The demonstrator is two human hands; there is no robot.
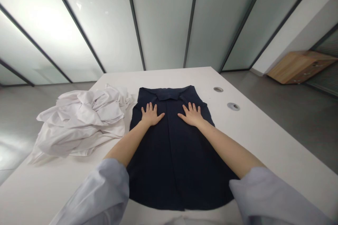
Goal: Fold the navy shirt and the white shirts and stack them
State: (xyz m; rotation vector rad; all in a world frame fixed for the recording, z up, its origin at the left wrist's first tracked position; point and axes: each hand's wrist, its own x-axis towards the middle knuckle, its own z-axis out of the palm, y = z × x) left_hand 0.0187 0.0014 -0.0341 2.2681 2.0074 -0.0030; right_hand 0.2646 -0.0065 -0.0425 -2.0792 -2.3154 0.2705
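A dark navy collared shirt (169,154) lies spread flat on the white table, its collar at the far end and its curved hem toward me. Down its middle runs a straight front placket. My left hand (151,115) rests palm down on the upper left of the shirt, fingers spread. On the upper right, my right hand (192,115) lies flat in the same way, thumb pointing inward. Neither hand grips the cloth. What lies beneath my palms and forearms is hidden.
A crumpled heap of white cloth (84,119) sits on the left of the white table (264,147). Two round inserts, a far grommet (218,89) and a nearer ring (233,107), are on the right. Frosted glass panels (163,21) stand behind; a wooden cabinet (293,66) is at far right.
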